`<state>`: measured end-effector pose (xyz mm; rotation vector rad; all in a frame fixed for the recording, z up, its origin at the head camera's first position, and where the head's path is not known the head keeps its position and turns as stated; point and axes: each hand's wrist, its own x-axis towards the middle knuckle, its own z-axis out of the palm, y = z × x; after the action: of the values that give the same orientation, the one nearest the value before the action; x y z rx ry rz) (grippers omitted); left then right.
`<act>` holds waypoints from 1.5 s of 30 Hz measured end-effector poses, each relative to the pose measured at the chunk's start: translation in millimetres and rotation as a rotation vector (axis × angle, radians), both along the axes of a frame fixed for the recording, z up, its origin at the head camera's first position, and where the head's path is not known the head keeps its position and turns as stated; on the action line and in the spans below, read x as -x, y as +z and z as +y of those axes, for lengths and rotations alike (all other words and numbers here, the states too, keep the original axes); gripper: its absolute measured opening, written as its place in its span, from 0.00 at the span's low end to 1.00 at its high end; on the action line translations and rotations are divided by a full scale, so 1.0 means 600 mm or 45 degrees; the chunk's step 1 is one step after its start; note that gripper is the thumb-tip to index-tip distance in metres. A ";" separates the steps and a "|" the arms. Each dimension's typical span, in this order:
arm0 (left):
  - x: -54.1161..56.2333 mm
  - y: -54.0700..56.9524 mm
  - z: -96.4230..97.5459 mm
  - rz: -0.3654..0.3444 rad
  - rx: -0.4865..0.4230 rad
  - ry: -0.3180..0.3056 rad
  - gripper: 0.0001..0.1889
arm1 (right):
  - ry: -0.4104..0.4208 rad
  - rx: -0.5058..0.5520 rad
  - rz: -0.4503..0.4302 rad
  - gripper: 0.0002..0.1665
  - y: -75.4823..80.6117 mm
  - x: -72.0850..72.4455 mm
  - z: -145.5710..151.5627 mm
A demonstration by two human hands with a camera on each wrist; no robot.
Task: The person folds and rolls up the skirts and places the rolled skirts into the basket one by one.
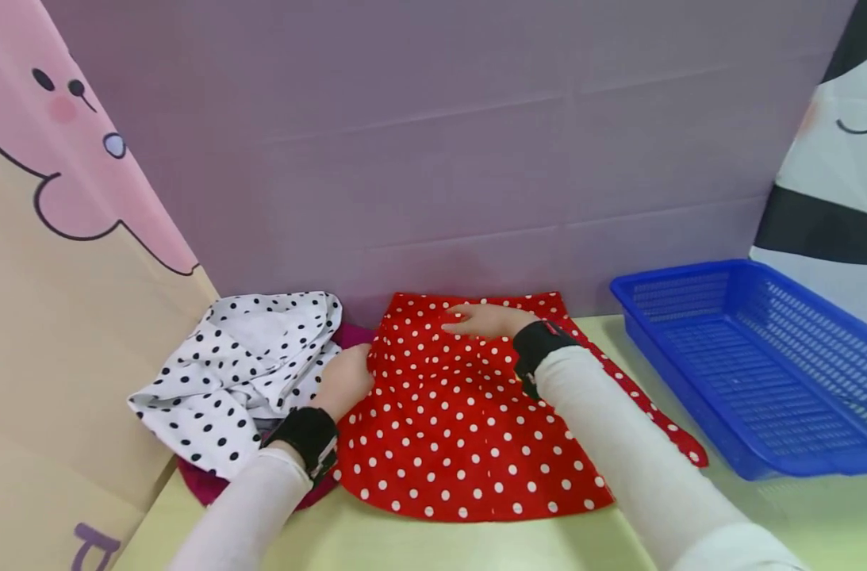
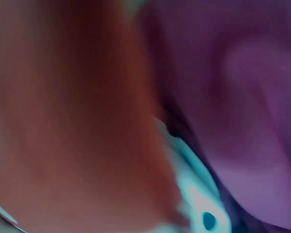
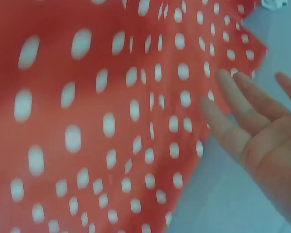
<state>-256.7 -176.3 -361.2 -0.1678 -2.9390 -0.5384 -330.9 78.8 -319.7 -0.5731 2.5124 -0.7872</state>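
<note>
A red skirt with white dots (image 1: 462, 444) lies spread on the table, its narrow waist toward the back wall. My left hand (image 1: 346, 382) is at the skirt's left edge with fingers curled, gripping the cloth there; the fingertips are hidden. In the left wrist view that hand is a dark blur beside purple fabric (image 2: 262, 121). My right hand (image 1: 489, 319) is over the upper part of the skirt, fingers loosely extended. The right wrist view shows its separate fingers near the skirt's edge, holding nothing.
Left of the skirt, a rumpled white cloth with black dots (image 1: 222, 373) lies on magenta fabric (image 1: 201, 480). A blue plastic basket (image 1: 679, 381) stands on the right of the pale table (image 1: 404, 547). A mauve backdrop (image 1: 419, 159) rises behind, with printed side panels.
</note>
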 end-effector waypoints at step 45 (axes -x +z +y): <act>-0.054 0.102 0.142 -0.474 0.032 -0.674 0.12 | -0.059 0.094 0.405 0.18 0.049 0.039 0.106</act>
<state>-224.5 -91.1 -300.1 -0.9646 -3.2516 -0.6560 -354.1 142.2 -290.5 -0.7170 2.8031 -0.8676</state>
